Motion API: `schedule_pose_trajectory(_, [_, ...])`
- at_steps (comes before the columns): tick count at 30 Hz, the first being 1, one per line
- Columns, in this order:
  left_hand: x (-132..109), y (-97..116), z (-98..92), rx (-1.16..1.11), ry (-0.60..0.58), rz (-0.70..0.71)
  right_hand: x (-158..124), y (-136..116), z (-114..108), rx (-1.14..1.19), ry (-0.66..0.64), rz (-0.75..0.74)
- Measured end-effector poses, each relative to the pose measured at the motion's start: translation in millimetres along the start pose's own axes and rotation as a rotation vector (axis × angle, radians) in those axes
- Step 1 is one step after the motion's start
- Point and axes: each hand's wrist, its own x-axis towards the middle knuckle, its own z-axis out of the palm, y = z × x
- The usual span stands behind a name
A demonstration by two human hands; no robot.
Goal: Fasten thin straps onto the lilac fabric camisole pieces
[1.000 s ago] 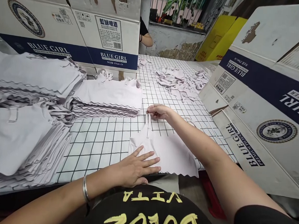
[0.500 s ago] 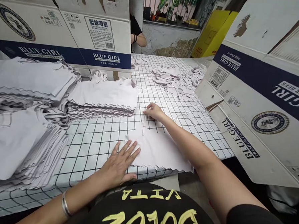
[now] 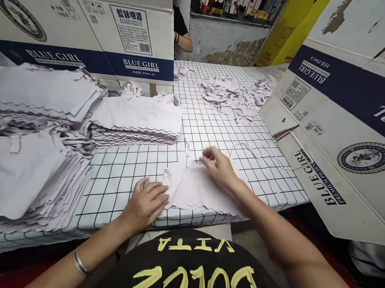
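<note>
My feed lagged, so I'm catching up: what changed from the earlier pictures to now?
The right hand has let go of the strap and drawn back rightward over the pale garment. The left hand, earlier spread flat on the garment, has moved to its left edge. The garment stacks, cartons and loose fabric pile stayed as they were.

The thin pale fabric strap [image 3: 188, 153] is released by the bare right hand [image 3: 219, 166], now drawn back over the flat pale-pink cloth garment [image 3: 190, 189]; the bare left hand [image 3: 148, 202] is shifted to the garment's left edge.
</note>
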Motion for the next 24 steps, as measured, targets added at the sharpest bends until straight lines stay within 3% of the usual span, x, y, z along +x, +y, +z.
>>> schedule_pose_trajectory(4, [3,-1,-1.0,-0.03,0.095,-0.002,-88,3,1,-0.279,-0.161,-0.201])
schedule_pose_trajectory(7, [8,-4,4.3,0.001,-0.059,0.106,-101,11,-2,-0.263,-0.133,-0.163])
schedule_pose_trajectory(10, [19,-4,9.8,0.071,-0.204,0.183,-76,37,-26,-0.208,0.162,0.091])
schedule_pose_trajectory(13, [47,13,13.6,0.046,-0.206,0.15,-39,78,-63,-0.255,0.361,0.329])
schedule_pose_trajectory(15, [76,38,19.2,-0.089,-0.245,0.214,-14,101,-82,-0.351,0.295,0.262])
schedule_pose_trajectory(19, [138,97,44.7,-0.531,-0.425,0.363,28,120,-100,-0.558,-0.031,-0.016])
schedule_pose_trajectory(21, [162,117,59.5,-0.861,-0.52,0.243,42,116,-106,-0.593,-0.143,-0.045])
schedule_pose_trajectory(24, [191,127,74.8,-1.512,-0.613,-0.329,42,96,-121,-0.529,-0.212,0.029])
